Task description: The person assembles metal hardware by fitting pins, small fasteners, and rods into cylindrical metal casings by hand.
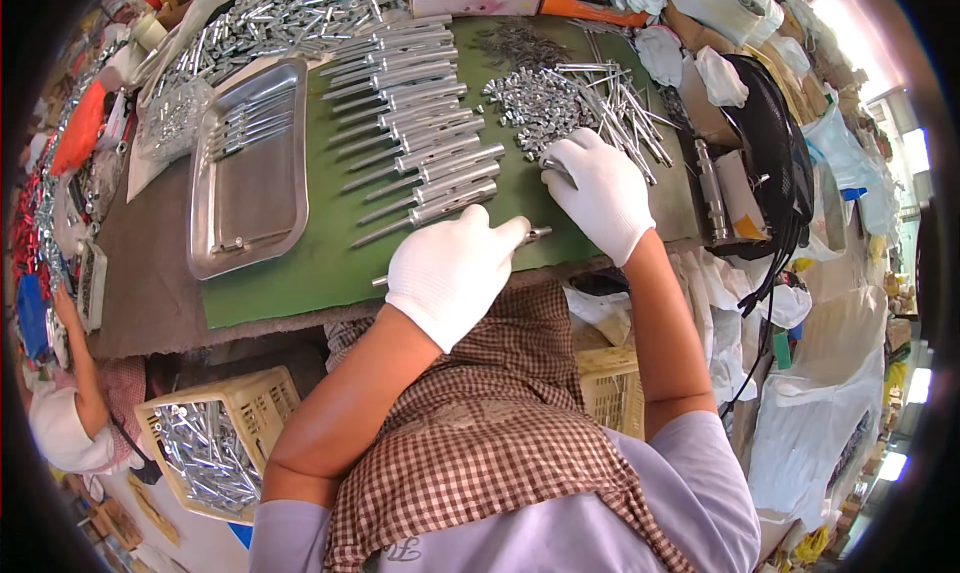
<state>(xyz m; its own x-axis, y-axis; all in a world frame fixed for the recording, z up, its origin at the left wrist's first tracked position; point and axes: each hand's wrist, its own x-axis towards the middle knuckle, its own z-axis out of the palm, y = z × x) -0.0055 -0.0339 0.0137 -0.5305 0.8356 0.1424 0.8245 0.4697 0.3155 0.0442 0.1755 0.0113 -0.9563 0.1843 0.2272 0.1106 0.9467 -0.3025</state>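
Observation:
My left hand, in a white knit glove, is closed around a slim metal rod assembly near the front edge of the green mat. The rod's thicker end sticks out past my fingertips, and its thin end shows at the other side. My right hand, also gloved, is at the near edge of a heap of small silver metal fittings. Its fingers are curled together, and what they hold, if anything, is hidden. Just beyond my left hand, a column of similar metal rod assemblies lies side by side.
A steel tray with several thin rods stands at left. Loose long pins lie beyond my right hand, near a black bag. Metal tubes are heaped at the back. A crate of metal parts sits below; another person's arm is far left.

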